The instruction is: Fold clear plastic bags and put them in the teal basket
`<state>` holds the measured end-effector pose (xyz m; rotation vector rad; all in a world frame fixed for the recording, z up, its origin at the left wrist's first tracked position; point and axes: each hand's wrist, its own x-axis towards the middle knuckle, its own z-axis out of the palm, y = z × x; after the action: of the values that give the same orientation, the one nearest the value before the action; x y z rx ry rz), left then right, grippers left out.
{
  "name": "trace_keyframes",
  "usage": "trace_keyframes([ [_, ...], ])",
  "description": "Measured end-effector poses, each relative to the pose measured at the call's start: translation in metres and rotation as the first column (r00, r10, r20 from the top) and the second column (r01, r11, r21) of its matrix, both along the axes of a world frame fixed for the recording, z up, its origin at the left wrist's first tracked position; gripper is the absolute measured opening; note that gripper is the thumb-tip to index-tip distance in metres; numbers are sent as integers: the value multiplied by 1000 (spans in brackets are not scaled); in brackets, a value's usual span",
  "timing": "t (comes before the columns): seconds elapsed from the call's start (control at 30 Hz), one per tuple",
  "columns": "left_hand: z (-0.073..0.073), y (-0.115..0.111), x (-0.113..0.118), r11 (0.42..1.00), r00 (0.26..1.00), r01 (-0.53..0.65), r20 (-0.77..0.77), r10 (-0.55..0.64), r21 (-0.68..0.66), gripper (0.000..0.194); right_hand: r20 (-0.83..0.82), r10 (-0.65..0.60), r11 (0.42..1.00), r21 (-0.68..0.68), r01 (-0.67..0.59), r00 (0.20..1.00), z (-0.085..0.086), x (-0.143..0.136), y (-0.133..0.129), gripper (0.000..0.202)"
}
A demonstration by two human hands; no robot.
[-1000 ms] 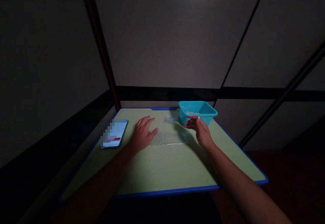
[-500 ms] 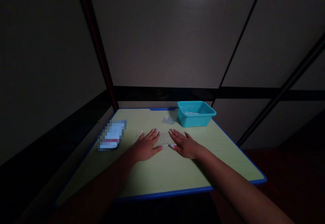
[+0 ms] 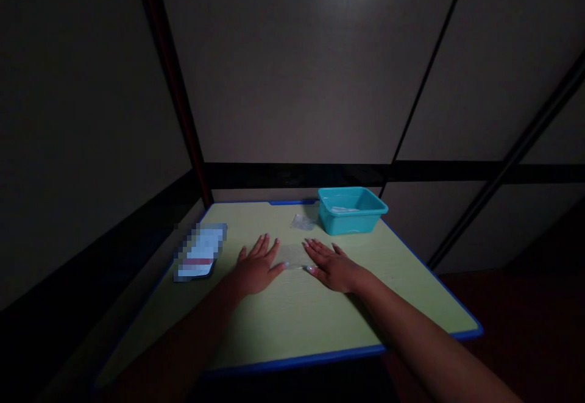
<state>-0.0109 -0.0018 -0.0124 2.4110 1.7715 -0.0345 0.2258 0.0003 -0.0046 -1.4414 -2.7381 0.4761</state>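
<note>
A clear, thin plastic bag or sheet [image 3: 294, 255] lies flat in the middle of the table, between my two hands. My left hand [image 3: 256, 269] rests palm down with fingers spread, over the left end of the plastic. On the other side, my right hand [image 3: 333, 266] is also palm down, its fingers stretched out on the right end. Both thumbs point inward along the near edge of the sheet. The parts of it under my hands are hidden.
A turquoise plastic basket [image 3: 351, 223] with some clear plastic inside stands at the back right. Beside it lies a small, folded piece of clear plastic [image 3: 303, 222]. A phone [image 3: 201, 253], blurred out, is at the left. Blue edging [image 3: 297, 361] borders the pale table.
My left hand has slid a little to the left across the plastic. The bulging left end of the plastic no longer shows beyond my fingers. The view has tilted up slightly.
</note>
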Motion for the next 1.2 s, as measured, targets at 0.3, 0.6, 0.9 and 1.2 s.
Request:
trace_keyframes([
  [0.3, -1, 1, -3, 994, 993, -113, -22, 113, 1, 68, 28, -51, 998, -32, 52, 998, 3, 2, 1, 69],
  [0.6, -6, 4, -4, 993, 992, -122, 18, 122, 6, 72, 45, -53, 998, -21, 54, 998, 6, 2, -2, 67],
  [0.9, 10, 6, -4, 966, 987, -80, 157, 42, 245, 61, 27, -80, 997, -12, 81, 996, 4, 10, 1, 65],
  [1.2, 28, -23, 10, 813, 771, 519, 266, -578, 264, 35, -70, -35, 991, 128, 43, 997, -1, 6, 4, 58],
])
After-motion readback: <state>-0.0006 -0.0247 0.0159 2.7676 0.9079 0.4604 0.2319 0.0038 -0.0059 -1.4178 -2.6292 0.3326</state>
